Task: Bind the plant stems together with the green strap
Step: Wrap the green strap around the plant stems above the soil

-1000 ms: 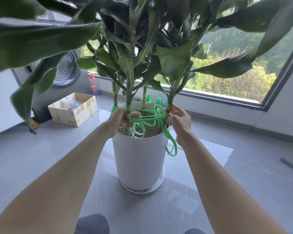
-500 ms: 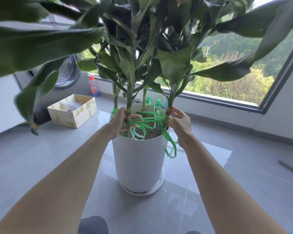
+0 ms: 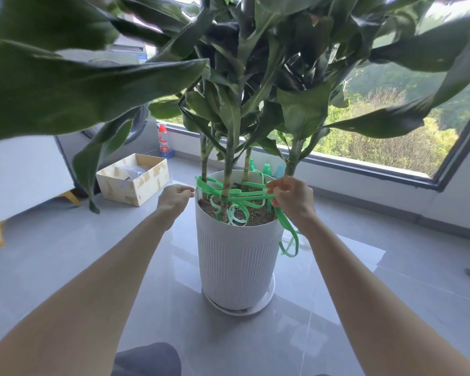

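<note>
Head view: both forearms reach down to a white ribbed pot (image 3: 236,261) standing in a saucer (image 3: 266,302) on grey floor tiles.
Green strap (image 3: 242,198): lies in several slack bands low among the plant stems (image 3: 228,169), just above the soil; spare loops rest on the soil, and a tail hangs over the pot's right side.
Right hand (image 3: 293,199): fingers and thumb pinch the strap at the pot's right rim, near the rightmost stem.
Left hand (image 3: 174,198): loosely curled just beside the strap's left bend at the rim; whether it has hold of anything cannot be told.
Done so far: strap appears looped round the stems, which stand apart.
Left to do: likely drawing the bands tight, pulling the stems closer and fastening the ends; no knot shows.
Surroundings: cardboard box (image 3: 136,183) on the floor to the left, a red-capped bottle (image 3: 163,142) by the window sill, green bottle tops (image 3: 266,168) behind the pot.
In the way: broad leaves (image 3: 65,85) overhang the work and hide the upper stems; the tangled spare loops could snag.
</note>
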A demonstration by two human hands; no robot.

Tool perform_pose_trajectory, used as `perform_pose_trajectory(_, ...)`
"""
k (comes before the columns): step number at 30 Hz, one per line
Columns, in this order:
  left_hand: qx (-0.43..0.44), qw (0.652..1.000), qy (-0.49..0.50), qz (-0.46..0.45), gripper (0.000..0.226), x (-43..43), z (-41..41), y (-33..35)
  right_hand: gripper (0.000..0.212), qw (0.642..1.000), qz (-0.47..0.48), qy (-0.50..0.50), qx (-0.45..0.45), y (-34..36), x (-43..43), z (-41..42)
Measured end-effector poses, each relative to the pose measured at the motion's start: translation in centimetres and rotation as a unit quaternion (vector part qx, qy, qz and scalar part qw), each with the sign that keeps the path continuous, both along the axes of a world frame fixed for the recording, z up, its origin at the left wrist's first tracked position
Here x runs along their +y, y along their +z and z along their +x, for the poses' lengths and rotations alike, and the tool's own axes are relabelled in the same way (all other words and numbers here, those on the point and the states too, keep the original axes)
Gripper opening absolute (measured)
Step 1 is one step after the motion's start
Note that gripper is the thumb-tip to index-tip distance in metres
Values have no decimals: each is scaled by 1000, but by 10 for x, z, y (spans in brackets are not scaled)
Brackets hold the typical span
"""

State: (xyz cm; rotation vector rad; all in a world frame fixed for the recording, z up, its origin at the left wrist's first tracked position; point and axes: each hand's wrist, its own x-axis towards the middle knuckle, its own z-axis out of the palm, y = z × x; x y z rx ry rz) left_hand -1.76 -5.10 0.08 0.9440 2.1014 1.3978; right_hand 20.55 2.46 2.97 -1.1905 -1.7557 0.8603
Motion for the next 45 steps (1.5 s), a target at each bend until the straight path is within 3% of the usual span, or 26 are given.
perform_pose_trajectory(10,27,997,-66,-25,32,12,1,-3,24,992,57,77,-85,-1,12,-31)
perform_pose_trajectory(18,25,998,-53,-19,29,33,0,-11,21,967,63,146,-198,-5,34,-55)
perform_pose_trajectory(25,-90,995,-52,-4,38,47,-5,-5,26,944,10,169,-282,-6,45,-70)
perform_pose_trajectory(32,-117,988,-95,-23,52,50,2,-2,20,964,-22,149,-218,-6,45,-77)
perform_pose_trajectory(37,-160,983,-82,-21,43,53,5,-2,19,972,-37,144,-181,-7,44,-81)
perform_pose_trajectory(41,-189,979,-64,34,31,55,3,-6,25,974,-43,148,-169,-4,43,-78)
perform_pose_trajectory(45,-168,977,27,125,27,57,2,-12,26,980,-48,134,-140,-4,42,-77)
